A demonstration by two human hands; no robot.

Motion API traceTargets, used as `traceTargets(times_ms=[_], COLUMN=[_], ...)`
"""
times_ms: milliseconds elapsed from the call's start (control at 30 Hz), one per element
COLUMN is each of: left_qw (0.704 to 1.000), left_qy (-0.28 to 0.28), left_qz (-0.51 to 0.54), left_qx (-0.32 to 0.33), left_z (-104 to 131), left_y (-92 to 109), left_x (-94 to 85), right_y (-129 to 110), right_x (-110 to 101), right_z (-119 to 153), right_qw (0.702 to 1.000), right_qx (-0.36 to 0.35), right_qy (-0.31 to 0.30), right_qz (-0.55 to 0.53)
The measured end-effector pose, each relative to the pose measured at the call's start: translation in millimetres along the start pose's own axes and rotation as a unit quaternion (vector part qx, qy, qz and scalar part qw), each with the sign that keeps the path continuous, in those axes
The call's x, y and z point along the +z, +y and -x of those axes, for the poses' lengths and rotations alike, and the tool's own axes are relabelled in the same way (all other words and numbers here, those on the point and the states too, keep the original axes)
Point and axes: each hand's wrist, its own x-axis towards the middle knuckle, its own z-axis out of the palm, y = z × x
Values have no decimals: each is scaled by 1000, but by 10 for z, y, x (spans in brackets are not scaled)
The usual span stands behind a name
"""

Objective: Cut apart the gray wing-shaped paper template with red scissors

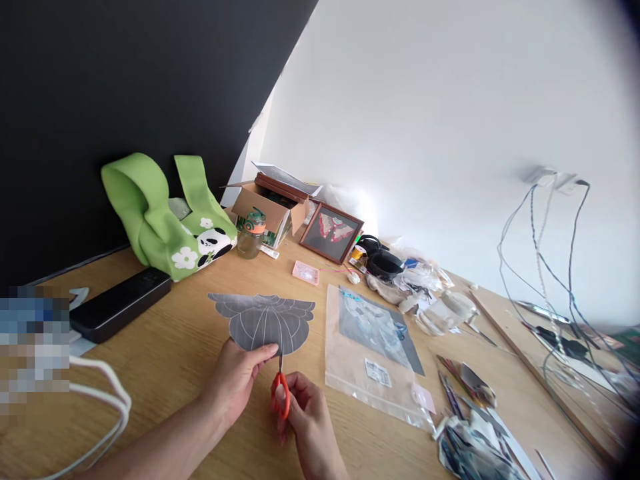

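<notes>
A dark grey paper butterfly shape (265, 320) with pale vein lines is held over the wooden table. My left hand (245, 370) pinches its lower edge, thumb on top and fingers underneath. Red-handled scissors (283, 393) are in my right hand (307, 407), with fingers around the handle loops. Their blades point away from me and meet the paper's lower edge, just right of my left thumb. How far apart the blades stand is too small to tell.
Right of the paper lies a clear plastic bag (355, 373) with a printed sheet. Farther back stand a framed butterfly (333, 233), a pink box (305, 273), a glass bottle (251, 237) and a green panda bag (170, 233). A black case (123, 303) and white cable (117, 393) lie left.
</notes>
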Motion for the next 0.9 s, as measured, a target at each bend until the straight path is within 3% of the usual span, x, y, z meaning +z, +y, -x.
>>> traceTargets(times_ms=[900], left_qw=[1000], left_qy=[-8], left_qz=[-1], left_qx=[-5], left_z=[-6], left_y=[-24], left_x=[-37], right_y=[80], right_x=[-30], right_z=[-37], right_qw=[1000], right_qx=[-6], right_qy=[4], right_qz=[10])
